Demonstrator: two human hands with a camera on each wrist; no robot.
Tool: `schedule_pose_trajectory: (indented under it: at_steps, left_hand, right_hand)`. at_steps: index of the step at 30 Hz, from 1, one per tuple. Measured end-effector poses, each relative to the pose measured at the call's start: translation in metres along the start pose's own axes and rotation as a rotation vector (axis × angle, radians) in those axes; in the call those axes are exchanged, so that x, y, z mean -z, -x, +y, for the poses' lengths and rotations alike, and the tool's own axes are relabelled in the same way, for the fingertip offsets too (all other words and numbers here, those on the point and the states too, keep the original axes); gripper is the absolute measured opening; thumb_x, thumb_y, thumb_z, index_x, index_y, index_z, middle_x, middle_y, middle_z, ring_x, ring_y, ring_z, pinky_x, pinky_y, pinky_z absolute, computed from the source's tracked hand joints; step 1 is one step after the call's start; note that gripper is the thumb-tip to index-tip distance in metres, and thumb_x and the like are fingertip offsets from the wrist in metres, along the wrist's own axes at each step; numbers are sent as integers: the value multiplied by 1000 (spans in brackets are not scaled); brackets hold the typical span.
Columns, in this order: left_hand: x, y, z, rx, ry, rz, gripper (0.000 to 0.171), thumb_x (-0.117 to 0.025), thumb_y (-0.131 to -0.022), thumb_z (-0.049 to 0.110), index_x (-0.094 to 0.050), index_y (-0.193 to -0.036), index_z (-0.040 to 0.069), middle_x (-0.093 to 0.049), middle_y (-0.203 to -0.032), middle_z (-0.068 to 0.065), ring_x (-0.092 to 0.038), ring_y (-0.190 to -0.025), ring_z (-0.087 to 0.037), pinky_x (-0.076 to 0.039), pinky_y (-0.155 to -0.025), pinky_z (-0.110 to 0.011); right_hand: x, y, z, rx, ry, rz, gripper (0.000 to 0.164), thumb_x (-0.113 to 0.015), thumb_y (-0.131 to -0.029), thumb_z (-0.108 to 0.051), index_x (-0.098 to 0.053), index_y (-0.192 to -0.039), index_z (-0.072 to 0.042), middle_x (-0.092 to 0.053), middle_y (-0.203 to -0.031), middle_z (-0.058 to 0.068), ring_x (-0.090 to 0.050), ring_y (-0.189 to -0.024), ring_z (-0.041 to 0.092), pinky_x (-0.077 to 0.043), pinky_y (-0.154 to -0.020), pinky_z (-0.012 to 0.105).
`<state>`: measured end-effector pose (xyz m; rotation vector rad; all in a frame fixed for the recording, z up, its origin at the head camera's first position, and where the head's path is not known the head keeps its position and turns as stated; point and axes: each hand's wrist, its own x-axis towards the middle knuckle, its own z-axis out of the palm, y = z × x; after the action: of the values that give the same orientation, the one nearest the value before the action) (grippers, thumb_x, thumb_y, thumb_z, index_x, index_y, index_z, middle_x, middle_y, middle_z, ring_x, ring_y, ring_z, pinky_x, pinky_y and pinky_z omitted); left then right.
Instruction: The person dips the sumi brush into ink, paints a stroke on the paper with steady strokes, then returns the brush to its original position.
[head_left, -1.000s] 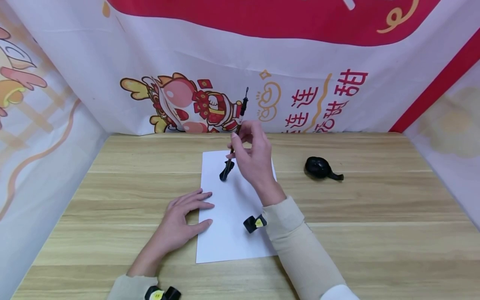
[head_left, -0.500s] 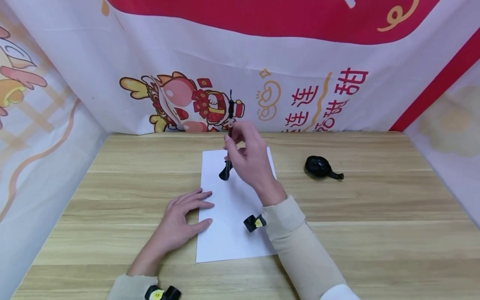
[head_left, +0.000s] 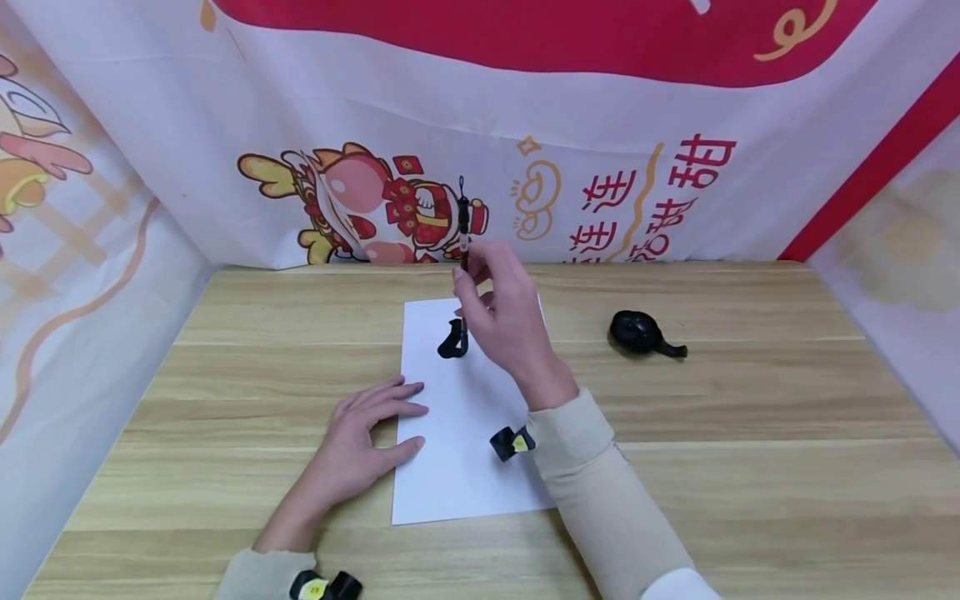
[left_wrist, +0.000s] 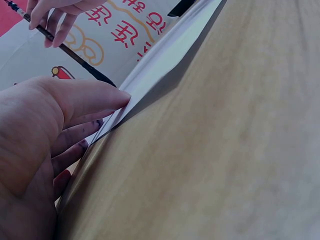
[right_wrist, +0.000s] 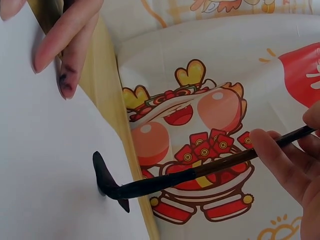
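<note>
My right hand point(head_left: 504, 310) pinches a dark ink brush point(right_wrist: 225, 162), held nearly upright in the head view. Its black bristles bend against the white paper point(head_left: 465, 458) at a short, thick black ink stroke point(head_left: 451, 340) near the sheet's far end. At the paper's left edge lies my left hand point(head_left: 367, 437), fingers spread, thumb and fingertips on the sheet. In the left wrist view the thumb point(left_wrist: 100, 97) rests on the paper's edge. Dark ink smudges mark a left fingertip point(right_wrist: 69, 82) in the right wrist view.
A glossy black rounded object with a short spout-like end point(head_left: 637, 335) sits on the wooden table point(head_left: 720, 467) to the right of the paper. Behind the table hangs a white printed cloth point(head_left: 420, 100) with red and cartoon patterns.
The brush has swung from leaning right to nearly upright, and its tip has moved slightly right. The ink mark shows wider at its near end. My left hand stays in place.
</note>
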<state>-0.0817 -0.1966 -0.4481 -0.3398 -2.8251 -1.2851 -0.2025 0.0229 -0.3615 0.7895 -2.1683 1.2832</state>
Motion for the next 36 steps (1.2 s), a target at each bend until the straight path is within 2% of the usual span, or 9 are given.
schedule_pose_trajectory:
  at_steps: [25, 36]
  left_hand:
    - [0, 0, 1, 11, -3, -9, 36, -89, -88, 18, -80, -122, 24, -66, -154, 2, -46, -156, -33, -18, -125, -69]
    - [0, 0, 1, 5, 0, -5, 36, -89, -87, 18, -80, -122, 23, -66, -154, 1, -46, -156, -33, -18, -125, -68]
  right_hand:
    - [9, -2, 7, 24, 55, 37, 24, -60, -110, -11, -57, -133, -7, -61, -112, 10, -67, -96, 19, -59, -65, 23]
    - [11, -2, 13, 60, 60, 65, 20, -60, -108, -8, -59, -128, -5, -61, -109, 12, -67, -93, 20, -59, -63, 22]
